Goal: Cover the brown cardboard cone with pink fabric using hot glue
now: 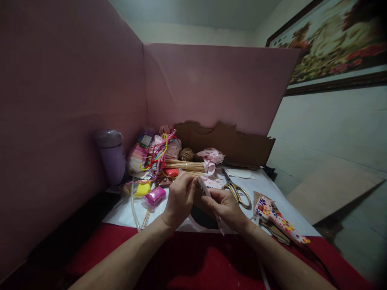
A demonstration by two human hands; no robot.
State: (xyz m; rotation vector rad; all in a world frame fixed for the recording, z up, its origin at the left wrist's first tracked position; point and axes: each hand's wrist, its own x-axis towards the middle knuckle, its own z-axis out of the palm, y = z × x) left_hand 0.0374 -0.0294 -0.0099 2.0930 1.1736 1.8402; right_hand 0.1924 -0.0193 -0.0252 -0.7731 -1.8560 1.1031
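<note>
My left hand (181,195) is closed, thumb and fingers pinching the upper end of a pale pink fabric strip (219,223). From the other side my right hand (225,205) grips the same strip lower down, and the strip's tail hangs below its fingers. Behind and between the hands is a brown piece (199,203), partly hidden, above a dark rounded shape (205,220) on the white sheet. Gold-handled scissors (240,193) lie just beyond my right hand. A flower-patterned glue gun (278,219) rests to its right.
A purple tumbler (112,159) stands at the left. Yellow (142,188) and magenta packets (155,197) lie near my left hand. Behind are wooden sticks (184,165), twine (186,154), crumpled pink fabric (211,157) and torn cardboard (223,143). Pink panels (217,84) enclose the back and left.
</note>
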